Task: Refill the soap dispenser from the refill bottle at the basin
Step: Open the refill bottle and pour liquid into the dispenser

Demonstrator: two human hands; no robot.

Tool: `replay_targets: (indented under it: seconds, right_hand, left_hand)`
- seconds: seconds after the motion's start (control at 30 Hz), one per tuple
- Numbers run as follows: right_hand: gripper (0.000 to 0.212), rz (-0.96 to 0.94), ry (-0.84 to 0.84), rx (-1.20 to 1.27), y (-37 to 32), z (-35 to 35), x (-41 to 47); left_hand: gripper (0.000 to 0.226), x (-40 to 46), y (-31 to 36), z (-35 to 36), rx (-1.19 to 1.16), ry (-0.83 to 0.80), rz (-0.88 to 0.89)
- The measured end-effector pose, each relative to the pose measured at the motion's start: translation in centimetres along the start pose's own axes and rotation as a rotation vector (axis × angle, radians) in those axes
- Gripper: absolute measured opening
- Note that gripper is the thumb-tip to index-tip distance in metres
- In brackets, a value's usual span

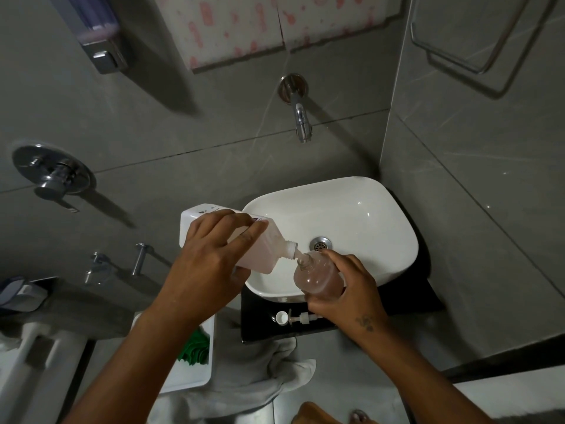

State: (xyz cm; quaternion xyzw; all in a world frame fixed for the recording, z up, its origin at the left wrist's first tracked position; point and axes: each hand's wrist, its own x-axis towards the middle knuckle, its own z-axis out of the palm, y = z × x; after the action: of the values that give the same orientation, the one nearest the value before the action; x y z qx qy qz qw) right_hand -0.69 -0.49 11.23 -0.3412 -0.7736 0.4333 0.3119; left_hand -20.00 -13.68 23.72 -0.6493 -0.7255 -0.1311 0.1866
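Fingers (232,221) of the left hand (211,258) wrap tight around the refill bottle (263,249), tipped so its neck meets the dispenser's mouth. Right hand (351,286) clasps the dispenser (318,276) from its right side, tilted over the basin's (367,215) near rim. Both bottles are translucent plastic holding pinkish soap. White glossy basin, rounded, sits on a dark bench (397,307); pump (301,318) and cap (282,318) lie on it, just below the hands. Walls close off the right side.

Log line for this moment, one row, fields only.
phase: pouring | left hand: tilted white refill bottle | right hand: clear round soap dispenser, over white basin | pump head: off, on black counter
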Motion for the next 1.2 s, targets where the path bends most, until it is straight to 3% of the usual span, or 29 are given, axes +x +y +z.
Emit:
replay_targets:
  seconds: [1.2]
  right_hand:
    - [0.080, 0.021, 0.000, 0.031, 0.32, -0.24, -0.47]
  left_hand:
    - [0.088, -0.62, 0.36, 0.33, 0.021, 0.019, -0.006]
